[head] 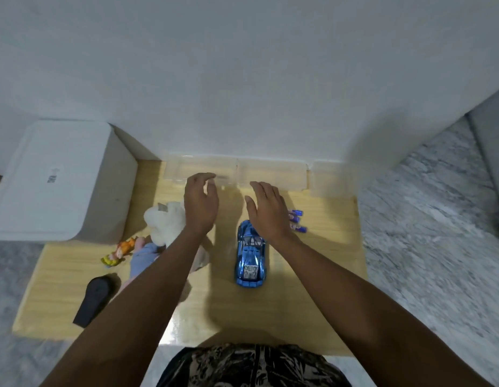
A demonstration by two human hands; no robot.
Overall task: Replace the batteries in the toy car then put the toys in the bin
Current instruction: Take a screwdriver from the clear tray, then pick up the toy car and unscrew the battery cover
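Now both my hands hover over the table (312, 297), holding nothing. My left hand (200, 203) has relaxed, slightly curved fingers, above the white plush (164, 223). My right hand (268, 209) is spread flat, over the nose of the blue car (251, 261), which stands on its wheels mid-table. Batteries (297, 220) lie just right of that hand. A clear bin (273, 174) sits against the wall, beyond my fingertips. A doll (118, 252) and a black remote (93, 298) lie left.

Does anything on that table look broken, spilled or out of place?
Nothing stands out. The car sits upright on its wheels, the batteries lie together beside it, and the toys lie in a loose heap on the left. No damage or spill shows.
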